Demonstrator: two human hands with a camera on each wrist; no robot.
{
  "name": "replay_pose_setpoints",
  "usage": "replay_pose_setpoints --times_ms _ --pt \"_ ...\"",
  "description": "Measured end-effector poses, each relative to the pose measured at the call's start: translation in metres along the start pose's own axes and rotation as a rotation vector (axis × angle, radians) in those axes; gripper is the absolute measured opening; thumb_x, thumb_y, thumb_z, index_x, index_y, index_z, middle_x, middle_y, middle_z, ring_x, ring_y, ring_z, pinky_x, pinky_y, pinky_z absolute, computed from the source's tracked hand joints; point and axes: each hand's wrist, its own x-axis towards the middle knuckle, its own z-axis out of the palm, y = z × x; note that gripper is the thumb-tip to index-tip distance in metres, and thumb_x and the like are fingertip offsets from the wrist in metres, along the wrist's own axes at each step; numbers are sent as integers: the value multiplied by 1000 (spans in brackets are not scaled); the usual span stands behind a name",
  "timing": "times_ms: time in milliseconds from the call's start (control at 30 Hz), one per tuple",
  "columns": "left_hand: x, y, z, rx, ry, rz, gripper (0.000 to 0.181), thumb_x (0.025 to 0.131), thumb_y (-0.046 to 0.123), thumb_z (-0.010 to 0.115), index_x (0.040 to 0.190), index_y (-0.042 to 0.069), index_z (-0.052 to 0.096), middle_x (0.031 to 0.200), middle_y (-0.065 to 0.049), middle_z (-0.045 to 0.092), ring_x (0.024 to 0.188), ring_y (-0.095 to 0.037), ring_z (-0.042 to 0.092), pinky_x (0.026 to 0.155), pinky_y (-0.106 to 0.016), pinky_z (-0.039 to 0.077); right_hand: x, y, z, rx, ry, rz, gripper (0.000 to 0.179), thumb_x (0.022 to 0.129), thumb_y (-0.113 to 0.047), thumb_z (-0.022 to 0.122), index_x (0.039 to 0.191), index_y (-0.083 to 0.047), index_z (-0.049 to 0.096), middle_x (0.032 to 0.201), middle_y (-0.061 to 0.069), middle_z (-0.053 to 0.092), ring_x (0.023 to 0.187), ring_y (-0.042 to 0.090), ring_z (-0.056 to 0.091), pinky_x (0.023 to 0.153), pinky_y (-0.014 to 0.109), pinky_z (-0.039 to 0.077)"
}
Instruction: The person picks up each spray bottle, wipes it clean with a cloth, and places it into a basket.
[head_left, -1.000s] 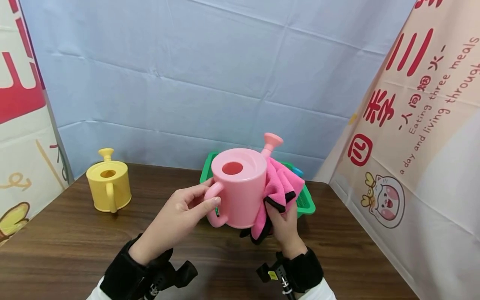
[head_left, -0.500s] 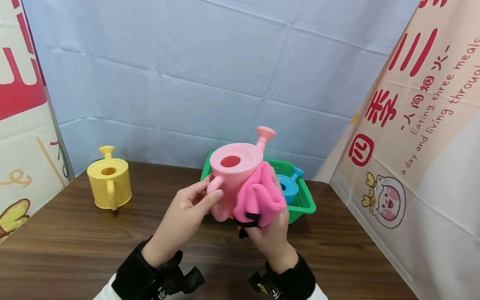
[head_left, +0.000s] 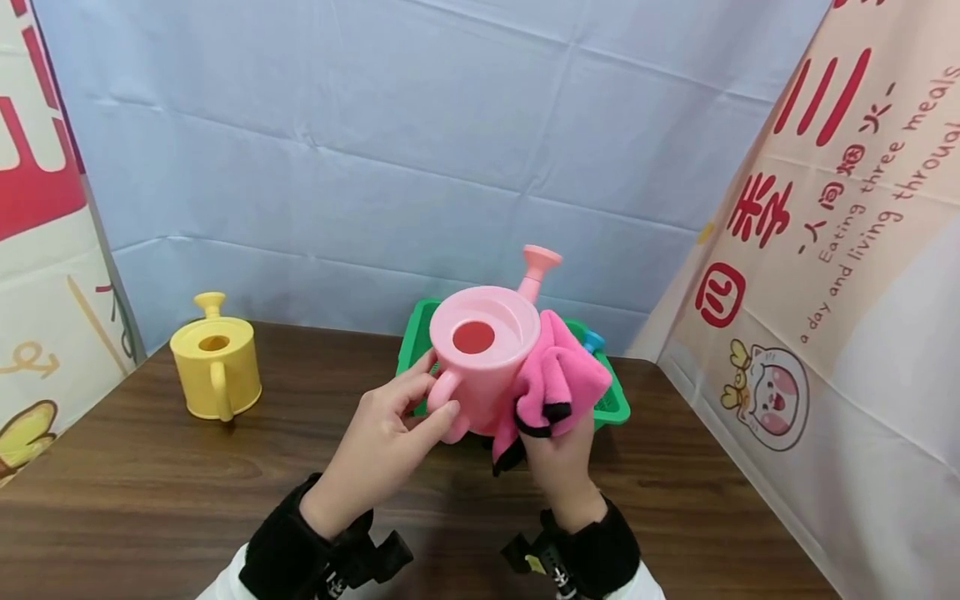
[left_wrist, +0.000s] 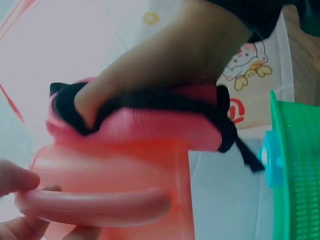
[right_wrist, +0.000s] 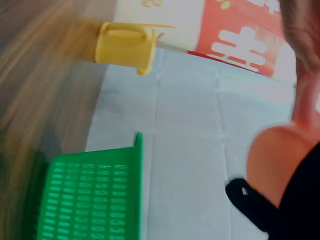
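A pink watering can (head_left: pixel 483 329) is held up above the table, its spout pointing away to the right. My left hand (head_left: pixel 390 437) grips its handle; in the left wrist view, fingers (left_wrist: pixel 20 180) wrap that handle. In my right hand (head_left: pixel 562 462) is a bright pink cloth (head_left: pixel 562 375) with black edging, pressed against the can's right side. The left wrist view shows the cloth (left_wrist: pixel 145 125) flat along the can wall. The can's lower part is partly hidden behind the cloth and hands.
Behind the can, a green plastic basket (head_left: pixel 617 404) stands on the wooden table (head_left: pixel 187 500), with a blue watering can (head_left: pixel 592 342) in it, mostly hidden. A yellow watering can (head_left: pixel 217 367) stands at the left. Cloth backdrops (head_left: pixel 375 167) enclose the table's back and sides.
The right hand with the cloth swung left across the can's front, then back to its right side. The pink can shifted and tilted slightly, staying in the left hand.
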Motion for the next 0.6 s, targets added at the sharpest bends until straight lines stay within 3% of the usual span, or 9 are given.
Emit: replay_pose_setpoints --times_ms 167,267,367,467,533,600 --pt "0 3 -4 1 -3 -14 14 88 11 64 74 9 60 81 -4 68 133 -13 32 64 -28 53 -1 6 -18 123 -1 222 11 92 -8 56 96 2 53 83 2 54 73 10 57 67 21 46" --pt "1 2 -2 8 25 -27 21 84 20 71 70 10 58 86 -3 69 131 -11 35 65 -29 54 -1 6 -23 158 -15 301 10 91 -7 56 101 -4 56 84 2 56 74 10 58 67 21 46" --pt "3 -2 1 55 94 -9 25 78 29 77 68 12 60 100 -4 69 127 -9 41 65 -29 54 -2 4 -23 124 -42 326 12 91 -6 57 103 -7 57 86 1 57 75 10 59 68 21 48" --pt "4 -6 2 149 160 50 21 76 27 78 69 14 64 119 -5 62 123 -9 46 62 -27 53 -2 1 -21 58 -63 336 17 88 -2 57 102 -11 57 84 0 58 71 8 59 65 20 49" --pt "5 -8 2 238 178 95 24 75 23 79 65 14 59 107 -5 67 122 -10 47 57 -24 49 -2 -1 -20 26 -68 334 17 87 3 56 99 -9 57 80 0 58 66 8 59 62 20 48" --pt "6 -11 2 351 189 153 29 73 21 80 62 14 55 111 -8 66 122 -12 48 52 -21 44 -1 -3 -20 -15 -75 319 15 85 6 56 94 -6 55 74 1 56 59 9 57 57 21 47"
